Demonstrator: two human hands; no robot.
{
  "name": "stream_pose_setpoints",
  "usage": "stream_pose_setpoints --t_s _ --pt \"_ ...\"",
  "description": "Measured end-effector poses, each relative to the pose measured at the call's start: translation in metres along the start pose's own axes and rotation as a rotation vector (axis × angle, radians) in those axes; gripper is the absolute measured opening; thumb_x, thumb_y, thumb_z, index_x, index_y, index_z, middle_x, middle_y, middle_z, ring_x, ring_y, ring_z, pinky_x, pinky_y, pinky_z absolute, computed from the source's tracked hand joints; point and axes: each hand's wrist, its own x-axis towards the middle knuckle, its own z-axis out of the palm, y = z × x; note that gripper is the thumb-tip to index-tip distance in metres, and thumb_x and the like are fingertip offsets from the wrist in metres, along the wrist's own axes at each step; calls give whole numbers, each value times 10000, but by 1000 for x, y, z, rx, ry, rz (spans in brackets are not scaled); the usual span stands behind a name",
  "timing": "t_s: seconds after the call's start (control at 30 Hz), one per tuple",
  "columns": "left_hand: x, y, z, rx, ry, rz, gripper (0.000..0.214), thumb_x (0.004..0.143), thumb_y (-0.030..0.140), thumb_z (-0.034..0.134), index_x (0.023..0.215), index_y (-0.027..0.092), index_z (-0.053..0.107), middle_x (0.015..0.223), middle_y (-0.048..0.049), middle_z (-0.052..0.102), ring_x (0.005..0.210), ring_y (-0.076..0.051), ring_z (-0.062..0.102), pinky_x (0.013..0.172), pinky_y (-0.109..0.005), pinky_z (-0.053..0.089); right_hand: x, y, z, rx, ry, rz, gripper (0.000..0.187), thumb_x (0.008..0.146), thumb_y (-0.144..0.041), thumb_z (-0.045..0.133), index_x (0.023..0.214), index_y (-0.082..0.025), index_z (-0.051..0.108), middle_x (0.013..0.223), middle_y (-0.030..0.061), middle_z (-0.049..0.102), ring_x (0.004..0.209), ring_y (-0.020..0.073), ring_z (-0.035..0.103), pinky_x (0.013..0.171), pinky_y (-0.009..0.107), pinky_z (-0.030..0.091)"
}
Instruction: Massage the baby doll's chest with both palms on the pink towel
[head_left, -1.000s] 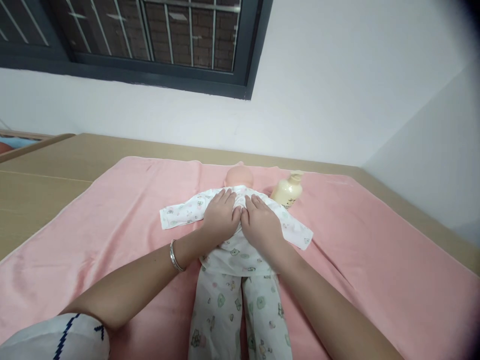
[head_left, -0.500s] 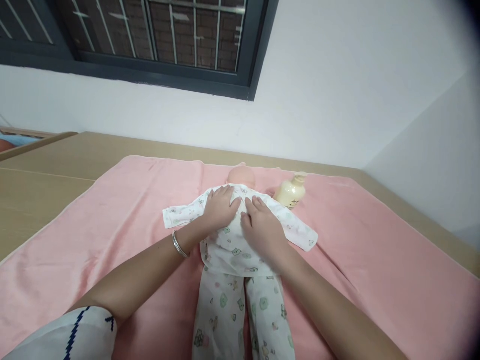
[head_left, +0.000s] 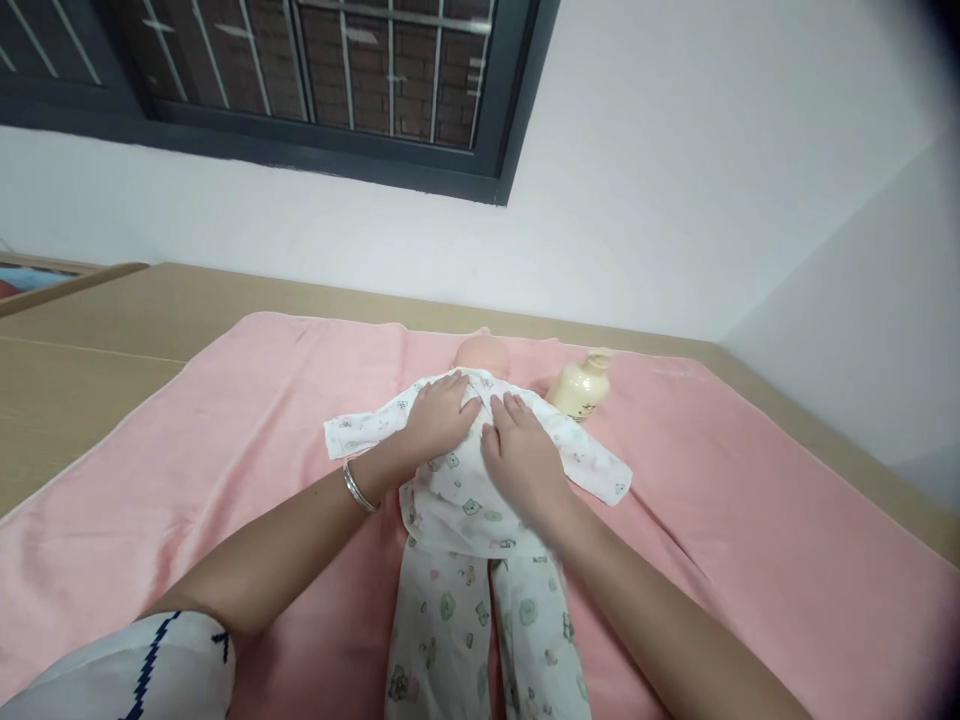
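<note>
A baby doll [head_left: 484,353] lies stretched out on a pink blanket [head_left: 300,370], its head toward the wall. White pajamas [head_left: 476,515] with small green and pink prints cover its torso, arms and legs. My left hand [head_left: 441,415] rests flat on the left side of the upper chest, with a silver bangle at the wrist. On the right side of the chest my right hand [head_left: 523,455] lies flat too, fingers stretched out. Neither hand grips anything. Just beyond the doll's right-hand sleeve stands a cream pump bottle [head_left: 581,388], tilted in view.
The blanket covers a wooden surface [head_left: 187,300] that meets a white wall [head_left: 637,200]. Above is a dark-framed window [head_left: 495,165] with bars outside. At the far left, a wooden edge [head_left: 90,280] has something blue behind it.
Almost nothing differs. The view has shifted very slightly, and both hands stay flat on the doll's chest.
</note>
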Motion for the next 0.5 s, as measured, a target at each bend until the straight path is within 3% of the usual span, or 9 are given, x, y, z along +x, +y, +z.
stream_pose_setpoints --t_s 0.17,0.33,0.5 --pt "-9 9 8 81 88 -23 497 1004 315 300 1400 88 496 1468 -146 522 1394 -292 443 1183 -475 314 10 11 -5 105 -29 -6 533 983 -332 352 1437 -100 508 1540 150 424 1472 266 338 1218 439 290" --pt "-25 26 16 135 124 -14 507 995 263 306 1439 66 450 1521 -142 461 1447 -298 365 1197 -495 290 28 33 2 136 -63 -41 630 991 -392 321 1502 -27 374 1607 188 269 1522 292 195 1245 489 190" --pt "-14 12 12 52 64 17 525 1002 302 290 1472 102 408 1562 -126 405 1472 -275 326 1224 -494 239 23 22 5 53 -30 -42 601 1000 -350 295 1502 -30 379 1589 203 311 1503 325 242 1235 505 201"
